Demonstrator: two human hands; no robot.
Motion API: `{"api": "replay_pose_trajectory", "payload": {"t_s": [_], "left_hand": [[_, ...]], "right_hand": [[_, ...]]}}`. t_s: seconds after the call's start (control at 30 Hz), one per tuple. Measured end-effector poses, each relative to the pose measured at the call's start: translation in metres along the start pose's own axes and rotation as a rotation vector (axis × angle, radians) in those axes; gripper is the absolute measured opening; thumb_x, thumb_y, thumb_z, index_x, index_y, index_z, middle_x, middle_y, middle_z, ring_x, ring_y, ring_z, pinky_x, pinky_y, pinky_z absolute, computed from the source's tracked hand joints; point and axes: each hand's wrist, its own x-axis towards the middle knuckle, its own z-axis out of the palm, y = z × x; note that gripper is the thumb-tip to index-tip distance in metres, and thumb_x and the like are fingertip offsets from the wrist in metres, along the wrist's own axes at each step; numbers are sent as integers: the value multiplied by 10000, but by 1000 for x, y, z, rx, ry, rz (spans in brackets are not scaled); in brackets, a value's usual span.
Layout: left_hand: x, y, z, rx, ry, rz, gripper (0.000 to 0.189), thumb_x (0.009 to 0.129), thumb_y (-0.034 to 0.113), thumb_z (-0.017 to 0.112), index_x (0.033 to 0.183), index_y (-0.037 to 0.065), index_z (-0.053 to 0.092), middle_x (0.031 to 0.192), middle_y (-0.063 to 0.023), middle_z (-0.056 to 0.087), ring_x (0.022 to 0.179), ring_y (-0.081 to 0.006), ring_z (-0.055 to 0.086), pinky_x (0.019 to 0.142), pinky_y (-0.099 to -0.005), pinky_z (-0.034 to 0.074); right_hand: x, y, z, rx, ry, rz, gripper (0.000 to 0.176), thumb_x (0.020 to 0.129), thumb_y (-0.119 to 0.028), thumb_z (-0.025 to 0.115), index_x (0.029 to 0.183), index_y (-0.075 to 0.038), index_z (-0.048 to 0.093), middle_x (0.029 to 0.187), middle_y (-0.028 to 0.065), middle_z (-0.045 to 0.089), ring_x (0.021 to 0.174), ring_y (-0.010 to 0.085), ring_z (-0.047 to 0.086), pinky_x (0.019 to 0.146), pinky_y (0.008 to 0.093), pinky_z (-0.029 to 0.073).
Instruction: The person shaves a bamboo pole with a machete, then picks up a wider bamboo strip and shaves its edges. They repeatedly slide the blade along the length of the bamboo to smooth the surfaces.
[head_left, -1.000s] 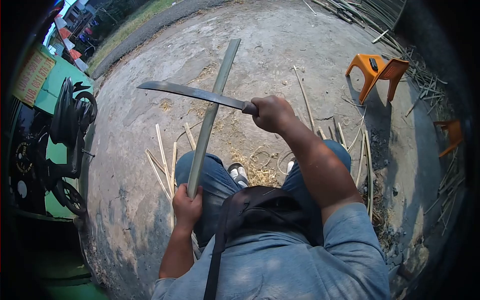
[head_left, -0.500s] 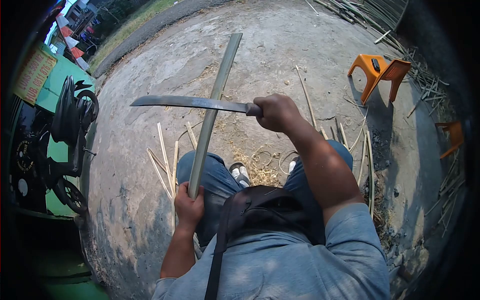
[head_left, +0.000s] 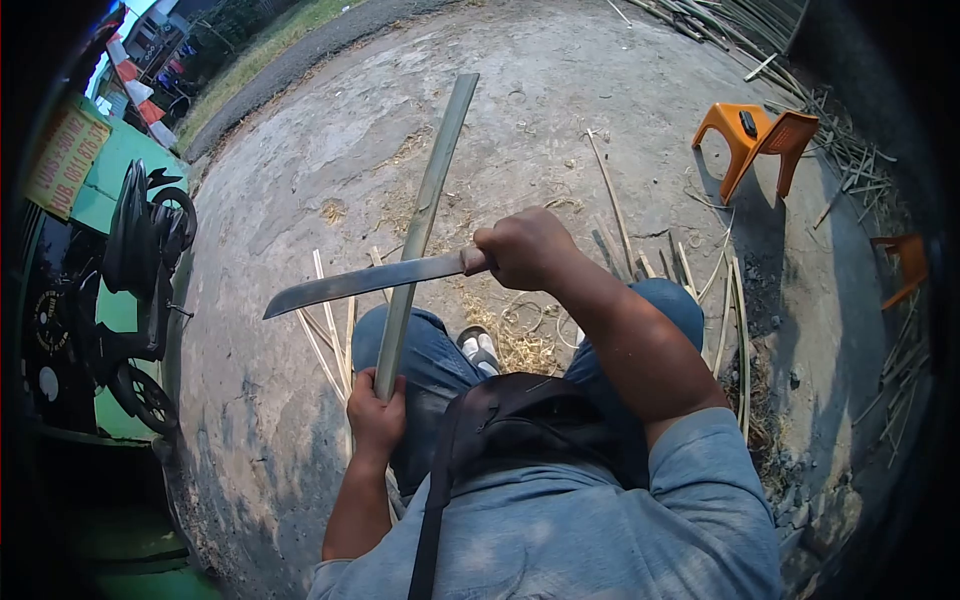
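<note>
My left hand [head_left: 377, 415] is closed round the lower end of a long split bamboo strip [head_left: 432, 180], beside my left knee. The strip slants up and away over the ground, its far end tilted slightly right. My right hand [head_left: 530, 250] grips the handle of a machete [head_left: 360, 282], whose long blade points left and crosses over the middle of the strip in this view. A small raised sliver shows on the strip above the blade. Pale shavings [head_left: 525, 345] lie between my feet.
Thin bamboo strips [head_left: 740, 340] lie by both my legs. An orange chair [head_left: 755, 145] with a dark object on its seat stands at the right, near a heap of bamboo [head_left: 855, 170]. A parked motorbike [head_left: 135, 260] is at the left by a green wall.
My right hand has drawn the machete down along the bamboo strip toward me, and its blade tip has dipped. My left hand keeps its hold, with the strip's far end slightly further left.
</note>
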Motion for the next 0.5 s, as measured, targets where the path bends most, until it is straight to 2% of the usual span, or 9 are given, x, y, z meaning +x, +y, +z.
{"api": "replay_pose_trajectory", "payload": {"t_s": [0.03,0.13,0.23,0.33,0.47,0.5], "left_hand": [[-1,1,0,-4,-3,8,291,923,237,791,1046,13,651,850,-195,704,785,-380,713,723,-449,540],[-3,-4,2,-29,19,-17,292,921,243,797,1041,19,653,835,-191,700,775,-385,708,714,-450,536],[-1,-4,2,-19,9,8,287,922,243,798,1031,22,650,829,-188,695,770,-388,704,707,-452,532],[1,-5,1,2,-7,-5,293,922,253,799,1023,24,646,823,-185,688,762,-393,699,705,-455,530],[-2,-3,5,4,25,-13,304,923,268,797,1023,25,643,819,-185,681,764,-399,696,703,-457,530],[-3,-2,6,5,37,-6,307,924,271,797,1024,25,643,822,-188,681,768,-402,696,704,-459,530]], "right_hand": [[1,8,0,-13,46,-1,94,845,-269,722,860,-181,691,789,84,723,808,355,732,718,495,574],[9,38,-2,157,232,266,92,867,-234,696,918,-170,739,814,137,735,813,380,731,726,491,584],[5,52,-3,290,270,353,144,894,-261,660,977,-197,758,894,145,753,895,375,737,808,502,590],[-2,38,-10,254,174,373,144,889,-248,661,983,-203,761,910,147,756,893,375,736,813,506,589],[-8,1,-20,121,-19,158,119,877,-232,677,955,-170,743,925,119,754,900,361,738,777,496,590],[-8,-7,-16,73,-21,67,91,866,-225,691,909,-157,733,876,111,748,863,346,744,746,488,585]]}}
